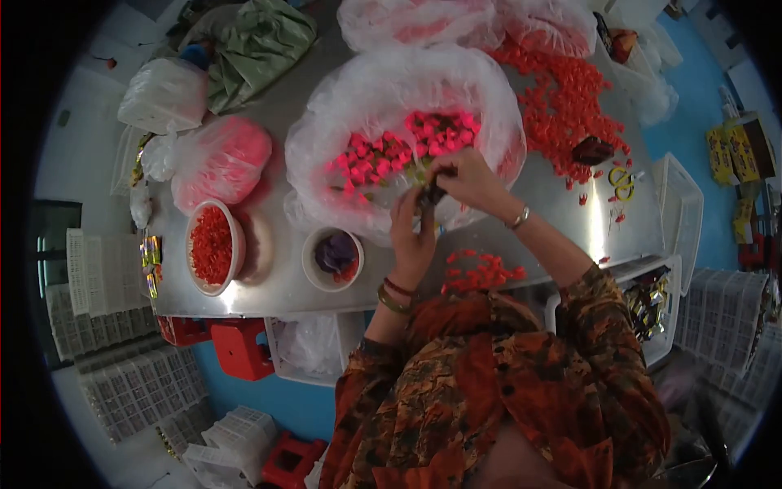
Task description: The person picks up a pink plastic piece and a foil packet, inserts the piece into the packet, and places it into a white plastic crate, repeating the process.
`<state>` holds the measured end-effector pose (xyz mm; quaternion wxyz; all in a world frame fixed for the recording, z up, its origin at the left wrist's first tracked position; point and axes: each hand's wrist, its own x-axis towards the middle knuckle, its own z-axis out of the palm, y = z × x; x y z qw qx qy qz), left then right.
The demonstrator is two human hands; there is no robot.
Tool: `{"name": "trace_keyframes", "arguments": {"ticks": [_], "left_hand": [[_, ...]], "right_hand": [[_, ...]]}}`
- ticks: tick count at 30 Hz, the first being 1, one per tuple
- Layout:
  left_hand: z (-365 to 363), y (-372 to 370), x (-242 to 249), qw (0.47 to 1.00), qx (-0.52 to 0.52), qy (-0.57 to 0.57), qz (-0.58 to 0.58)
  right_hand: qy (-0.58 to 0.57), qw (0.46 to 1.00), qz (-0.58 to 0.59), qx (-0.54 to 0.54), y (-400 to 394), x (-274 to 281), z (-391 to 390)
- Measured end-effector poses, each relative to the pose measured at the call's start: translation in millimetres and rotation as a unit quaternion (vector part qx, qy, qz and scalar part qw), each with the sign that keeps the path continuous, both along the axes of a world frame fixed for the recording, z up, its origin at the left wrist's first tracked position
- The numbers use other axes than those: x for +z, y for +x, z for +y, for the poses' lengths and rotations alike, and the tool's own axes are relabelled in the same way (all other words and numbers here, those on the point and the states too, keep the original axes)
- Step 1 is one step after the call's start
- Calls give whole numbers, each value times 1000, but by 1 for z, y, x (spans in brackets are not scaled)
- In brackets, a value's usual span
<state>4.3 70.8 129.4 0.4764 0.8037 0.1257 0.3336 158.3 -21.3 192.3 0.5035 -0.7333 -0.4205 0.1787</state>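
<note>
Over the near edge of a large open clear plastic bag (314, 122), both hands are close together. My left hand (414, 232) points upward with its fingers closed around a small dark object (432, 194), too small to name. From the right, my right hand (468, 181) comes in with thumb and fingers pinched at that object's upper end. What its fingertips hold is hidden. Just beyond the hands, bright pink pieces with green parts (375, 159) lie in the bag. Small red pieces (481, 271) are scattered on the metal table (391, 295) near my body.
A bowl of red pieces (212, 248) and a smaller white tub (332, 259) with purple cloth stand left. A tied pink-filled bag (224, 163) sits behind them. Right are a heap of red pieces (562, 106), a dark red block (592, 151) and yellow-handled scissors (621, 186).
</note>
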Motion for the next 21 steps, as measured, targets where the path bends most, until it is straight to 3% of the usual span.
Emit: {"name": "trace_keyframes", "arguments": {"ticks": [1, 2, 4, 6, 7, 8, 10, 13, 18, 21], "left_hand": [[6, 5, 4, 996, -24, -80, -2], [3, 14, 14, 992, 16, -70, -100], [9, 13, 20, 993, 9, -93, -69], [8, 16, 34, 985, 34, -147, -80], [4, 17, 32, 964, 26, -243, -107], [3, 17, 24, 932, 16, -338, -127], [7, 12, 8, 930, 1, -344, -128], [-5, 10, 0, 887, 25, -449, -105], [-13, 14, 0, 804, -4, -582, -123], [-12, 16, -2, 769, 1, -630, -109]], "right_hand": [[-4, 1000, 22, -1, 2, 7, 4], [5, 999, 42, -7, 2, 6, 6], [33, 998, 58, -15, -1, 18, 11], [45, 982, 182, -13, -6, 27, 3], [54, 964, 258, -15, -12, 33, -2], [65, 967, 245, -13, -13, 33, -7], [77, 968, 239, -17, -22, 13, -18], [35, 988, 147, -19, -28, -27, -30], [52, 987, 127, -80, -42, -33, -38], [52, 973, 191, -119, -43, -46, -39]]}}
